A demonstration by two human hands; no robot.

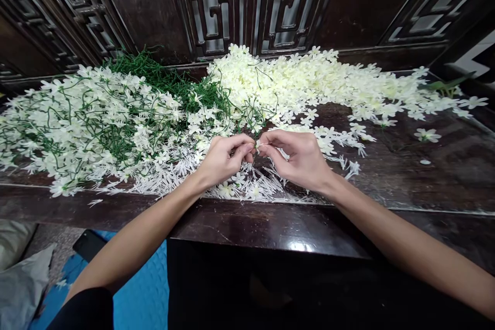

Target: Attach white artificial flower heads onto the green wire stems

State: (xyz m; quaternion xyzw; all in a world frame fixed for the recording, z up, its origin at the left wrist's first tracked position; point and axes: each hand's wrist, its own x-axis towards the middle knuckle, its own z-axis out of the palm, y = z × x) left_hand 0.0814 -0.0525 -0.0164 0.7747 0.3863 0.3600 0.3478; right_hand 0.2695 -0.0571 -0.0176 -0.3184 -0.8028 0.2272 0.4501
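Observation:
My left hand and my right hand meet fingertip to fingertip above the wooden bench. Both are closed in a pinch around a small pale piece of artificial flower with a bit of green; the fingers cover most of it. A thin whitish strand shows at the right fingertips. Beneath and beside my hands lie loose white stamen-like sticks. To the left spreads a heap of white artificial flowers on green stems. Behind my hands rises a pile of loose cream petals.
A tangle of bare green stems lies at the back. One single flower rests at the right on the dark wooden bench. Carved wooden panels stand behind. Below left are a phone and a blue mat.

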